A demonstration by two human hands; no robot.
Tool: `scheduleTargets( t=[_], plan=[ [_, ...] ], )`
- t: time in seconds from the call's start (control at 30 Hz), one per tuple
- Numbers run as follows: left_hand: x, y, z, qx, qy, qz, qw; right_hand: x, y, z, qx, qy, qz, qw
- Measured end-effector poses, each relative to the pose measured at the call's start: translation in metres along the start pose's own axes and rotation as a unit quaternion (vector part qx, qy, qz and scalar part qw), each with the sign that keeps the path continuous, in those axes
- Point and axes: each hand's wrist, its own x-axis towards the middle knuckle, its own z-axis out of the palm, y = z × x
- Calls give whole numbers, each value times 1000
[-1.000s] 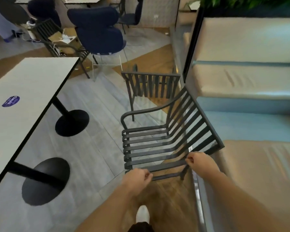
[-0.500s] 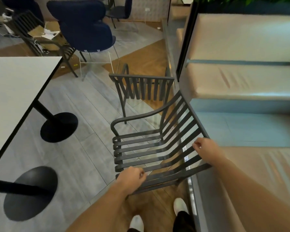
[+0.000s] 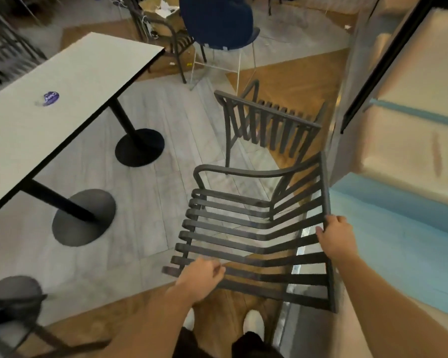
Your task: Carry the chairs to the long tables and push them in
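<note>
Left of me sits the long table (image 3: 62,99), so I'd swing the slatted chair (image 3: 243,228) that way, legs clear of the pedestal bases (image 3: 83,218). I see the chair off the floor, near the bench (image 3: 398,228). Right hand (image 3: 334,236) grips the backrest rail, left hand (image 3: 202,277) curls on a seat slat. I'd keep it level.

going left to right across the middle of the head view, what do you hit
long table → its round black base → second slatted chair → held slatted chair, left hand and right hand gripping it → cushioned bench
</note>
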Motion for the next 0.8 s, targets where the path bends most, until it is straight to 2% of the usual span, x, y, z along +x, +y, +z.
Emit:
scheduleTargets(
  t=[0.17,0.47,0.8],
  plan=[
    [-16,10,20,-16,26,-50,998,22,6,12,44,-8,24,999],
    [-37,-10,33,-31,31,-115,992,45,12,32,173,-73,183,965],
    [-70,-57,34,-29,13,-150,988,19,-26,57,189,-65,195,960]
  ],
)
